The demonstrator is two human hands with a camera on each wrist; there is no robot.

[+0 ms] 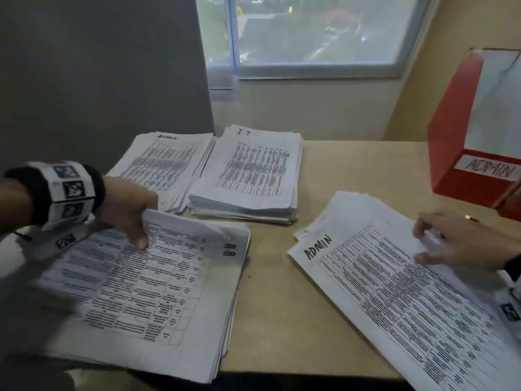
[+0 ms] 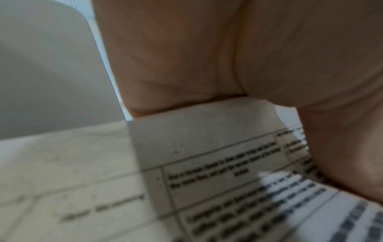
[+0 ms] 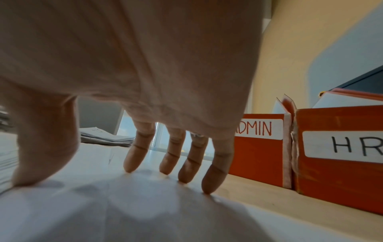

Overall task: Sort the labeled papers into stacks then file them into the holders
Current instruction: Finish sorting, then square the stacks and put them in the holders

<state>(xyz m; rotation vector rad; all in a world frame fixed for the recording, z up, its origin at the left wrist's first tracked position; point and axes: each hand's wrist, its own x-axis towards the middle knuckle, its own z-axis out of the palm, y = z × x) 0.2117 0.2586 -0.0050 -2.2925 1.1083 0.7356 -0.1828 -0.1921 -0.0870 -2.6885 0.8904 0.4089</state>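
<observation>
Four paper stacks lie on the wooden table. My left hand pinches the lifted far edge of the top sheet of the HR stack, thumb on top and fingers beneath; the left wrist view shows that sheet running in under the palm. My right hand rests spread fingertips on the near ADMIN stack, holding nothing. Behind lie a second ADMIN stack and the IT stack. The red ADMIN holder stands at the right, beside the HR holder.
A grey panel rises behind the left stacks and a window sits beyond the table. The yellow wall closes the right side. Bare tabletop shows between the HR stack and the near ADMIN stack.
</observation>
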